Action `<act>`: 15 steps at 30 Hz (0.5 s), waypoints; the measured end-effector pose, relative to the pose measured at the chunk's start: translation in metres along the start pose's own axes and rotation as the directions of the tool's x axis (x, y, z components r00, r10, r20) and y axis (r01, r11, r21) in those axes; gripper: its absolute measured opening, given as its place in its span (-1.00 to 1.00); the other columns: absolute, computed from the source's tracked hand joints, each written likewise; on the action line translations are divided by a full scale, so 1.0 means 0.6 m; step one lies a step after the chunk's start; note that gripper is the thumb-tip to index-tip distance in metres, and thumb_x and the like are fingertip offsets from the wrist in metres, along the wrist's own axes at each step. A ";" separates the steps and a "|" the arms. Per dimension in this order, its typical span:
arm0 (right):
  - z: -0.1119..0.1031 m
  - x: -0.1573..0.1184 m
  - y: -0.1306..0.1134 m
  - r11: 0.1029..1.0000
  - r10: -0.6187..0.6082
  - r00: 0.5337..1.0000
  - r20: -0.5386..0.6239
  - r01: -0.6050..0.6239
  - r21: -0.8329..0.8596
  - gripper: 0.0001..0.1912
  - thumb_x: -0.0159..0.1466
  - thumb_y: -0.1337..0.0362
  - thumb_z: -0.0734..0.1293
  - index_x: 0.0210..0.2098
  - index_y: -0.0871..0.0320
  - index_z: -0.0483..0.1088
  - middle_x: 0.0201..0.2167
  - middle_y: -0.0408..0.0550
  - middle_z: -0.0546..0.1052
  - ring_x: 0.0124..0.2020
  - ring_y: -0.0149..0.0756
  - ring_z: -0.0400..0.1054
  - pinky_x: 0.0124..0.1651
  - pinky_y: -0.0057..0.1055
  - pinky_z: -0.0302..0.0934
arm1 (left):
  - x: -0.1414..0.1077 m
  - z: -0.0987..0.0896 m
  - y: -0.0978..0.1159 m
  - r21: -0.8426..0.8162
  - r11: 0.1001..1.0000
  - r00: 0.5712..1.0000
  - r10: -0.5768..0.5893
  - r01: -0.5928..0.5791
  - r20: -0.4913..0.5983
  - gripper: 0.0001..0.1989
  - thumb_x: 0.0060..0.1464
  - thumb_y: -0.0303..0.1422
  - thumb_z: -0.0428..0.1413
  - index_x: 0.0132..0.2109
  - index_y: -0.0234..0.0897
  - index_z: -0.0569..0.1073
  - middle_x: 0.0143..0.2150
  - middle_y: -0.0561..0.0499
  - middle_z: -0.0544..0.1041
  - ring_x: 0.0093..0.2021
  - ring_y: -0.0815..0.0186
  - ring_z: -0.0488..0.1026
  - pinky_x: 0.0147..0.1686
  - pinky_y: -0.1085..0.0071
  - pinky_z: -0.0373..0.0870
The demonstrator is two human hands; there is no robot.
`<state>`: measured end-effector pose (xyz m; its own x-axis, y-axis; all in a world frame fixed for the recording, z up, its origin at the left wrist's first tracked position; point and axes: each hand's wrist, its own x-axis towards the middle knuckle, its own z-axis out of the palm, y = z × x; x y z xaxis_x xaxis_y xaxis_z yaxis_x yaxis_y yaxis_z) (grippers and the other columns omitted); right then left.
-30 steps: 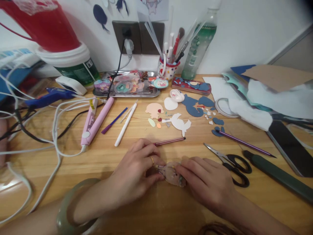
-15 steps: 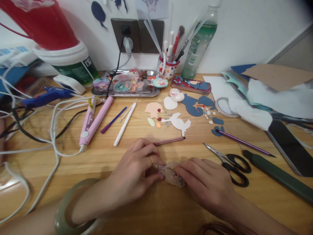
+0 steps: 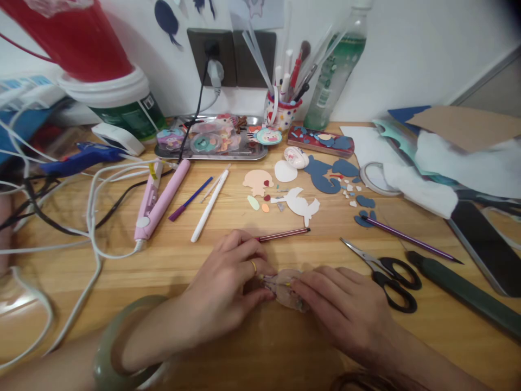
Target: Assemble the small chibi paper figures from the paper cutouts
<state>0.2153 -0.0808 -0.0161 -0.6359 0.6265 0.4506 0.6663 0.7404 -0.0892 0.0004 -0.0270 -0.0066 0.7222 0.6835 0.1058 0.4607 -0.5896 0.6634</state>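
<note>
A small pale, see-through craft piece (image 3: 288, 290) lies between my hands near the table's front. My left hand (image 3: 234, 282), with a ring and a green bangle, pinches its left end. The fingertips of my right hand (image 3: 345, 304) are closed on its right side and cover part of it. Just beyond my left hand lies a dark red striped pen (image 3: 285, 235). Open black-handled scissors (image 3: 382, 269) rest to the right of my right hand. White (image 3: 301, 203), peach (image 3: 258, 182) and blue paper cutouts (image 3: 321, 176) are spread farther back.
A pink hair straightener (image 3: 163, 203), tangled white cables (image 3: 93, 233) and two pens lie left. At the back stand a metal tray (image 3: 254, 153), a pen cup (image 3: 280, 114) and a bottle (image 3: 336, 70). A green-handled tool (image 3: 459, 288) and a phone (image 3: 488, 247) are right.
The view has shifted slightly, so the table's things appear a little farther right. My right fingers have moved slightly on the craft piece; both hands stay on it.
</note>
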 end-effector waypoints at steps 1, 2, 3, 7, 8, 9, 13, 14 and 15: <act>0.000 0.000 0.000 1.000 -0.001 1.000 0.006 0.001 -0.006 -0.78 0.27 0.45 0.13 -0.26 0.27 0.40 -0.37 -0.02 0.52 -0.35 -0.29 0.33 -0.38 -0.36 0.14 | 0.000 0.000 0.000 0.002 1.000 1.000 0.000 0.000 -0.004 -0.87 0.01 -0.44 0.14 -0.23 -0.22 0.41 -0.21 0.02 0.37 -0.04 0.23 0.16 -0.06 0.30 0.17; 0.000 0.000 0.000 1.000 -0.011 1.000 0.006 0.011 -0.003 -0.78 0.27 0.45 0.12 -0.26 0.27 0.40 -0.36 -0.02 0.52 -0.35 -0.29 0.33 -0.38 -0.36 0.14 | -0.001 0.001 0.000 0.003 1.000 1.000 -0.001 0.001 -0.005 -0.87 0.01 -0.44 0.14 -0.23 -0.22 0.41 -0.21 0.02 0.37 -0.04 0.23 0.16 -0.06 0.30 0.17; 0.000 0.000 0.000 1.000 -0.025 1.000 0.002 0.025 0.005 -0.78 0.27 0.45 0.12 -0.27 0.27 0.40 -0.36 -0.02 0.52 -0.35 -0.30 0.33 -0.38 -0.37 0.14 | -0.002 0.001 0.001 0.004 1.000 1.000 -0.003 0.003 -0.004 -0.87 0.01 -0.44 0.14 -0.23 -0.22 0.41 -0.21 0.03 0.37 -0.05 0.23 0.17 -0.07 0.31 0.18; 0.000 0.002 0.001 1.000 -0.022 1.000 -0.004 0.022 -0.003 -0.79 0.27 0.45 0.14 -0.28 0.28 0.40 -0.37 -0.02 0.52 -0.36 -0.29 0.33 -0.39 -0.36 0.14 | -0.004 0.002 0.001 0.003 1.000 1.000 -0.008 0.008 0.002 -0.87 0.01 -0.44 0.14 -0.23 -0.23 0.41 -0.22 0.03 0.38 -0.05 0.23 0.17 -0.07 0.30 0.18; 0.000 0.002 0.001 1.000 -0.017 1.000 -0.003 0.017 -0.009 -0.79 0.27 0.45 0.14 -0.28 0.28 0.40 -0.37 -0.01 0.52 -0.36 -0.29 0.33 -0.39 -0.36 0.14 | -0.004 0.002 0.001 0.003 1.000 1.000 -0.007 0.007 0.002 -0.87 0.01 -0.44 0.14 -0.23 -0.23 0.41 -0.23 0.03 0.38 -0.05 0.23 0.17 -0.08 0.29 0.18; -0.001 0.002 0.001 1.000 -0.018 1.000 -0.004 0.018 -0.007 -0.79 0.27 0.45 0.14 -0.28 0.28 0.40 -0.37 0.00 0.52 -0.36 -0.29 0.34 -0.40 -0.36 0.14 | -0.003 0.002 0.001 0.003 1.000 1.000 -0.008 0.008 0.003 -0.88 0.02 -0.44 0.14 -0.23 -0.23 0.41 -0.23 0.02 0.38 -0.06 0.23 0.17 -0.08 0.29 0.18; -0.001 0.002 0.000 0.999 -0.044 0.999 -0.014 0.044 0.022 -0.82 0.26 0.46 0.16 -0.28 0.29 0.40 -0.37 -0.01 0.52 -0.35 -0.29 0.34 -0.38 -0.36 0.15 | -0.001 0.001 0.001 0.000 1.000 1.000 -0.004 0.004 -0.001 -0.89 0.02 -0.43 0.13 -0.24 -0.23 0.42 -0.24 0.01 0.38 -0.05 0.21 0.17 -0.08 0.27 0.19; -0.001 0.002 0.000 0.999 -0.040 0.999 -0.013 0.040 0.015 -0.82 0.26 0.45 0.16 -0.27 0.29 0.39 -0.37 -0.01 0.52 -0.35 -0.29 0.34 -0.38 -0.36 0.16 | -0.001 0.001 0.001 -0.003 1.000 1.000 -0.002 0.002 -0.001 -0.89 0.02 -0.44 0.14 -0.24 -0.23 0.42 -0.23 0.01 0.39 -0.05 0.20 0.17 -0.08 0.26 0.19; -0.001 0.002 0.000 1.000 -0.030 0.999 -0.012 0.030 0.003 -0.82 0.26 0.46 0.16 -0.27 0.29 0.39 -0.38 -0.01 0.52 -0.35 -0.28 0.34 -0.38 -0.36 0.16 | -0.001 0.001 0.001 -0.004 1.000 1.000 -0.001 0.001 -0.001 -0.88 0.01 -0.44 0.14 -0.24 -0.23 0.42 -0.23 0.00 0.39 -0.04 0.19 0.17 -0.07 0.26 0.19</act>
<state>0.2150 -0.0803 -0.0151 -0.6508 0.6008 0.4642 0.6457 0.7596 -0.0778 0.0006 -0.0278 -0.0065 0.7212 0.6846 0.1060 0.4594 -0.5871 0.6665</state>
